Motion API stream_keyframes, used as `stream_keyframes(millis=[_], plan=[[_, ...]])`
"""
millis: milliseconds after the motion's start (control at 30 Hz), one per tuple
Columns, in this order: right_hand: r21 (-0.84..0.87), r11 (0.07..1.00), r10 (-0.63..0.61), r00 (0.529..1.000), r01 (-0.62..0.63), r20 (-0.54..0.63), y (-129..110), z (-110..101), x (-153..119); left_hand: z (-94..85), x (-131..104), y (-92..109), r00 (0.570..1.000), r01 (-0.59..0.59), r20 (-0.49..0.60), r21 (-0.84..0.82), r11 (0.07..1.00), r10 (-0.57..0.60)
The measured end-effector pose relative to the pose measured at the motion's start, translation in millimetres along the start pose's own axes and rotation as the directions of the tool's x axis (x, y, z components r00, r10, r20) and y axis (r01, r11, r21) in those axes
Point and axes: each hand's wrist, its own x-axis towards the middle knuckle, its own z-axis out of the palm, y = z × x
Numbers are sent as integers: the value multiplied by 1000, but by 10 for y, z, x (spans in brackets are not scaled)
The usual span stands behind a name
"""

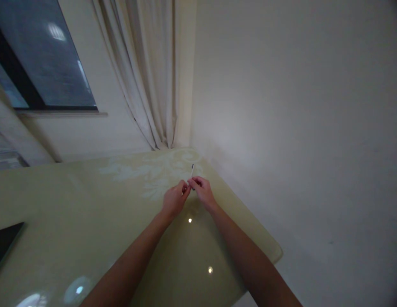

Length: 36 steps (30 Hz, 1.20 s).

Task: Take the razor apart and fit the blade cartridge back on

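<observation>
A slim white pen-like stick (192,171) with a dark upper tip points up and away over the far corner of the table. Its lower part is covered by fingers, and its exact kind is too small to tell. My right hand (202,189) pinches it between thumb and fingertips. From the other side, my left hand (176,198) is closed, its fingertips meeting the right ones at the stick's lower end. A small dark spot shows just under the fingers.
The glossy, pale green tabletop (89,204) has a leaf pattern and reflects lights. A plain wall (281,128) runs along its right side. Behind stand a gathered curtain (150,76) and a dark window (57,64). A flat black object (6,241) lies at the left edge.
</observation>
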Motion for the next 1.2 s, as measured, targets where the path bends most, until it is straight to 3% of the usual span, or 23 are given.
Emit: stream_keyframes(millis=[267,500,633,733,867,967,1067,1200], plan=[[272,959,122,981,-77,-152,73,-110,88,132,222,-160,997,-4,73,33,999,1],[396,910,185,974,-119,-133,42,-105,48,347,394,-92,994,32,98,85,996,-40],[428,890,220,970,-155,-105,11,-149,19,328,401,-118,996,-20,85,67,998,14],[438,881,243,966,-180,-92,-18,-173,5,137,305,-282,996,-80,46,41,996,78],[446,872,253,965,-200,-62,-79,-137,-34,-332,32,-651,991,-122,-54,31,992,123],[433,874,246,969,-222,1,-188,-25,-109,-729,-206,-863,944,-243,-234,-17,970,232],[373,895,201,967,-246,156,-407,162,-197,-1076,-383,-875,878,-384,-329,-47,922,349],[261,946,87,925,-194,371,-856,445,-222,-1423,-494,-683,788,-516,-364,51,855,497]])
